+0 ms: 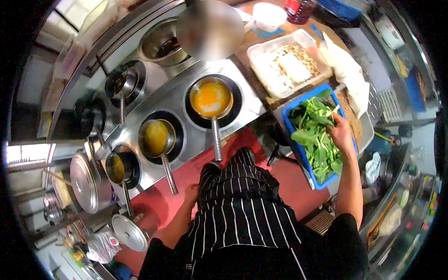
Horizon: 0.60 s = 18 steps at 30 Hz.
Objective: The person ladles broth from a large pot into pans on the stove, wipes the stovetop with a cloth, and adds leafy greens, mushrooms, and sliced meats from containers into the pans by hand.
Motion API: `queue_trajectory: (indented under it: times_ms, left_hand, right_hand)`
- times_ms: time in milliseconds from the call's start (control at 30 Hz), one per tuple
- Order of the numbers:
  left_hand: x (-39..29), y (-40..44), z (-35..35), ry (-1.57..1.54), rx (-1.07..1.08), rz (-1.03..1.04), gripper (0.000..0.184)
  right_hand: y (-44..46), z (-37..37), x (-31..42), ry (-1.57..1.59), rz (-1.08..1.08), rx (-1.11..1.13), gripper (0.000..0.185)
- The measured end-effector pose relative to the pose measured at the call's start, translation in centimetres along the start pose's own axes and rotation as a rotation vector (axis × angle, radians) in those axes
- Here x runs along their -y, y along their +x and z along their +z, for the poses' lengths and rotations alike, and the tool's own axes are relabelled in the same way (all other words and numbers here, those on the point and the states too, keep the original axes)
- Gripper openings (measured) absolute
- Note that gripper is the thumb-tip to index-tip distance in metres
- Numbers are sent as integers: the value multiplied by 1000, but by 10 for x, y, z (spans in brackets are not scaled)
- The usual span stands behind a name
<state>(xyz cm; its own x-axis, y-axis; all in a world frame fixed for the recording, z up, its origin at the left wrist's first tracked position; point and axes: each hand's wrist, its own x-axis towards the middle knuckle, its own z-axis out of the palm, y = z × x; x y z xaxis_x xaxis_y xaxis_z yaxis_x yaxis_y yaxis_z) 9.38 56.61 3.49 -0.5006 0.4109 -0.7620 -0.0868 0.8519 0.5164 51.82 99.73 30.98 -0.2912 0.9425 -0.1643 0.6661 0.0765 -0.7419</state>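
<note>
My right hand (339, 134) reaches into a blue basket (285, 112) of leafy greens (313, 123). Its fingers are closed around some leaves and stems near the basket's right side. Low beside the striped apron (242, 214) hangs my left hand (190, 192), away from the pans; its fingers are mostly hidden. Closest to it is a saucepan (157, 140) of yellow-orange liquid, with its handle pointing toward me. Another saucepan (211, 99) on the burner to the right holds orange liquid with a whitish patch.
A third small pan (116, 169) sits at the left, beside a large lidded pot (88, 184). Behind the burners is a big metal pot (161, 42) with dark contents. A plastic tub (261, 74) of chopped pale food adjoins the basket. A white cloth (347, 70) lies right of it.
</note>
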Motion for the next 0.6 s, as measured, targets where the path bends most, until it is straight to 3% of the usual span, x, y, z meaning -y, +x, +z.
queue_trajectory:
  times_ms: [100,133,167,233,333,400,500,533,567,600]
  left_hand:
    - [34,10,-1,-139,-5,-27,36]
    - [39,7,-2,-150,-13,-33,36]
    - [44,4,-2,-135,-45,-17,37]
    - [44,-9,-5,-124,-82,-10,37]
    - [46,-32,-15,-229,-164,-130,36]
    - [103,-21,-18,-280,-137,-10,33]
    - [107,-48,-27,-139,-132,44,32]
    - [118,-49,-27,-90,-127,63,32]
    - [154,-34,-18,-196,-143,-69,32]
    - [160,-31,-17,-300,-154,-200,32]
  right_hand:
    - [41,53,71,136,-213,21,11]
    - [60,77,82,98,-68,96,13]
    - [73,104,100,164,-277,133,15]
    - [105,168,125,32,-314,144,19]
    - [149,263,127,-127,-549,5,25]
    - [172,317,117,-192,-487,86,26]
    - [172,367,116,-272,-320,195,35]
    - [170,369,120,-257,-231,318,46]
    - [167,371,116,-259,-227,318,46]
    - [159,370,116,-139,-355,248,51]
